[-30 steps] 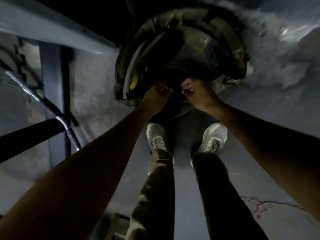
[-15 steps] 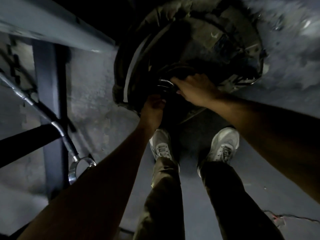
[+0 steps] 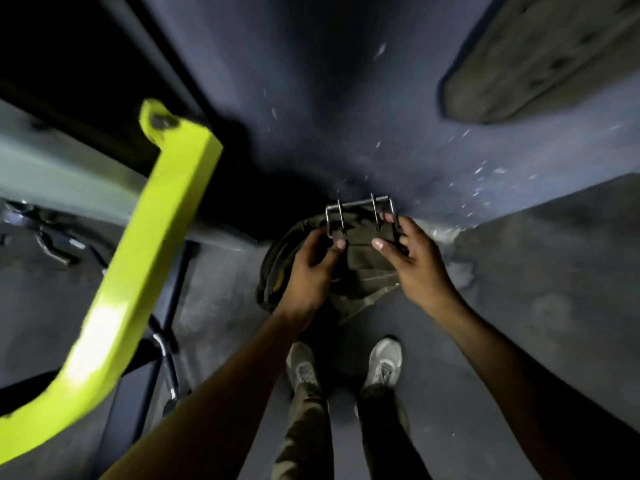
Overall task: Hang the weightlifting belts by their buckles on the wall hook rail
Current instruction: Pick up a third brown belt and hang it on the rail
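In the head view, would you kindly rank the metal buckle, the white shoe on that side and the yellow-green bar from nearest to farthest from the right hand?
1. metal buckle: pinched by the right hand, at its fingertips.
2. white shoe: on the floor below the hand.
3. yellow-green bar: far off to the left.

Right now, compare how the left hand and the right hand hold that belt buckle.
The left hand pinches the buckle's left end, thumb tip beside the left prong; the right hand grips the right end, fingers reaching behind the frame. The left hand sits lower, in front of the coiled belt; the right hand reaches higher along the buckle's side. Both hold the same metal double-prong buckle above the floor.
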The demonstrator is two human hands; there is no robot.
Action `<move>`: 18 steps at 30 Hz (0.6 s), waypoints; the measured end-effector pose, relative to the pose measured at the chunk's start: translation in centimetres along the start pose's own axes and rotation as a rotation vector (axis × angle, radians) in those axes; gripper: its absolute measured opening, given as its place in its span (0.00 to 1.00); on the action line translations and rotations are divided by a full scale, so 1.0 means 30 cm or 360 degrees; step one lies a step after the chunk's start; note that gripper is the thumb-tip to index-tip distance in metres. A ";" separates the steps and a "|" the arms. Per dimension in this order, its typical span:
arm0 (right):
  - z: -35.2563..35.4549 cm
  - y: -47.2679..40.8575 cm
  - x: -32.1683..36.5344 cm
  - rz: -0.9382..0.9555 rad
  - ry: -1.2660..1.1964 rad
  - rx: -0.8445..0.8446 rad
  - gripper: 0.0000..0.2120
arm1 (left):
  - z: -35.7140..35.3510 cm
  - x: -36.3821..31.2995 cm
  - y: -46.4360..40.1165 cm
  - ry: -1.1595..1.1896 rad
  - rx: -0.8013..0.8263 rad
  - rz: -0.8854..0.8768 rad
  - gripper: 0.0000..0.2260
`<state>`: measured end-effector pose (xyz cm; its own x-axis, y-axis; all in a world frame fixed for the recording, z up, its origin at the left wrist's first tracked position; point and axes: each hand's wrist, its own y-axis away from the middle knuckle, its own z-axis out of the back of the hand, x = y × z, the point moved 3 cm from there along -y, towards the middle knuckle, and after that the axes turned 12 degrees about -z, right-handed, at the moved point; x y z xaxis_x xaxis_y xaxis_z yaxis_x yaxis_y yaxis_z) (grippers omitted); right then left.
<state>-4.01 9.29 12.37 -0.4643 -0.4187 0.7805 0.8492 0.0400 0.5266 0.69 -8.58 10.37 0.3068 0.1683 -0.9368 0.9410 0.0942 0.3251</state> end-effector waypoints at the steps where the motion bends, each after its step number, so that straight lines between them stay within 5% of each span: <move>1: 0.046 0.056 0.081 0.0028 -0.0034 -0.0029 0.21 | -0.014 -0.100 0.023 0.0005 0.0045 -0.0076 0.11; 8: 0.296 0.447 0.566 0.0285 -0.0209 -0.0239 0.22 | -0.157 -0.675 0.233 0.0135 0.0316 -0.0445 0.23; 14: 0.505 0.705 0.938 0.0584 -0.0458 -0.0324 0.22 | -0.272 -1.221 0.350 0.0085 0.0418 -0.0830 0.23; 18: 0.613 0.881 1.198 0.0892 -0.0540 -0.0400 0.35 | -0.353 -1.557 0.420 0.0097 0.0566 -0.1097 0.27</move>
<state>-2.86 11.98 60.53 0.0423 -0.0885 0.9952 0.9970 -0.0612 -0.0478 -3.30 -4.85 59.60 -0.3632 0.2404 -0.9002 0.9088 -0.1215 -0.3992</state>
